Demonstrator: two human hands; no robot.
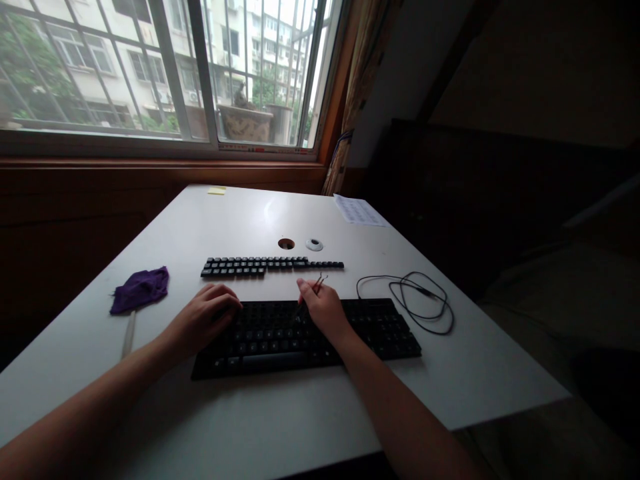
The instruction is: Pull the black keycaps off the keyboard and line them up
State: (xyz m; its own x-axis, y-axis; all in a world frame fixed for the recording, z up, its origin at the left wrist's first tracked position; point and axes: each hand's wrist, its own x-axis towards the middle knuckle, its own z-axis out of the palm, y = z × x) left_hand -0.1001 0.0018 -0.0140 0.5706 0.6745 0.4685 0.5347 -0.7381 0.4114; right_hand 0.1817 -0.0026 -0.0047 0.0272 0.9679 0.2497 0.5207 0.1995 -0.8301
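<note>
Centrally, a black keyboard point(280, 345) lies on a white desk point(250, 427), likely stiff and fairly light, best held by its short ends, the left hand point(213, 312) curled over its left side, grip unclear, the right hand point(325, 308) pinching a thin wire tool point(319, 283).
</note>
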